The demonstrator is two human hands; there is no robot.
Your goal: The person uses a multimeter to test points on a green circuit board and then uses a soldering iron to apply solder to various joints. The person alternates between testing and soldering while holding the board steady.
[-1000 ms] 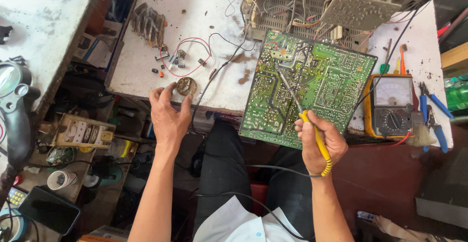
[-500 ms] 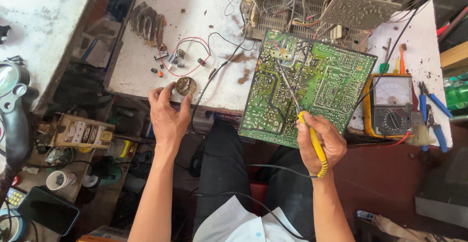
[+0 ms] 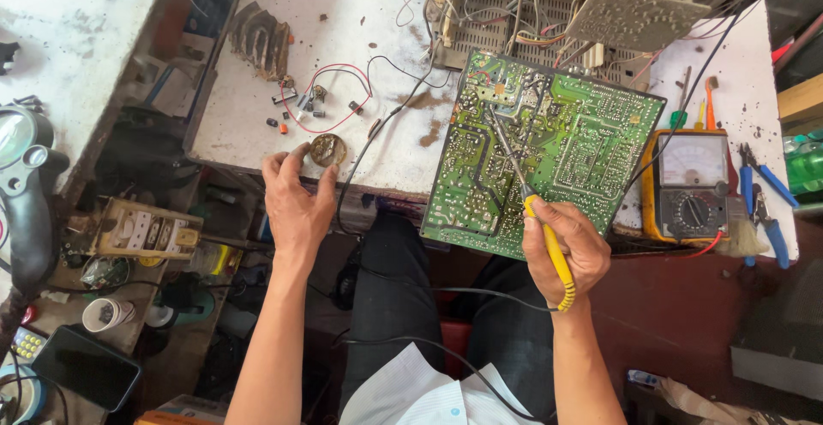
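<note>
Two hands, one hot tip

Two hands work at the table's near edge. Our right hand (image 3: 570, 249) is closed round the yellow ribbed grip of the iron (image 3: 525, 192), whose thin metal shaft slants up onto the green board (image 3: 566, 142). That board lies solder side up, glossy and densely traced, and it overhangs the table (image 3: 377, 14) toward our lap. Our left hand (image 3: 296, 202) is spread open with its fingers curled about a small round tin (image 3: 327, 149), dull brass in colour, just touching it at the table's rim.

We judge the risks as follows. A board hanging off the edge could tip if we press down hard. With the iron's black cord (image 3: 446, 292) looping across our knees, a snag could jerk the tip across fine traces. Perched at the rim, the tin could be knocked off.

Farther out lie a red wire (image 3: 330, 99) in a loop, loose small parts, and a rusty finned heatsink (image 3: 261, 39). On the right sits a boxy orange meter (image 3: 690, 185) with blue-handled pliers (image 3: 771, 206) beside it.
</note>
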